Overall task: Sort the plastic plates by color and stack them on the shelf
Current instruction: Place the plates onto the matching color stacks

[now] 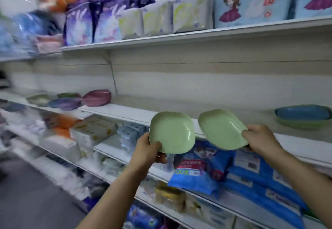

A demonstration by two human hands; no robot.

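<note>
I hold two light green plastic plates in front of the white middle shelf (pixel 129 111). My left hand (pixel 150 149) grips the left green plate (pixel 172 131) by its lower edge. My right hand (pixel 260 139) grips the right green plate (pixel 221 130) at its right rim, tilted. On the shelf at far right sits a blue plate (pixel 303 112) stacked on a green plate (pixel 296 124). Further left on the shelf lie a pink plate (pixel 97 97), a purple plate (pixel 66 103) and a pale green plate (pixel 40 99), blurred.
The shelf above carries packaged goods, among them a purple bag (pixel 93 22) and light blue packs (pixel 251 0). Blue bags (pixel 203 171) and boxes (pixel 93 130) fill the shelves below. Grey aisle floor (pixel 27 198) lies at lower left.
</note>
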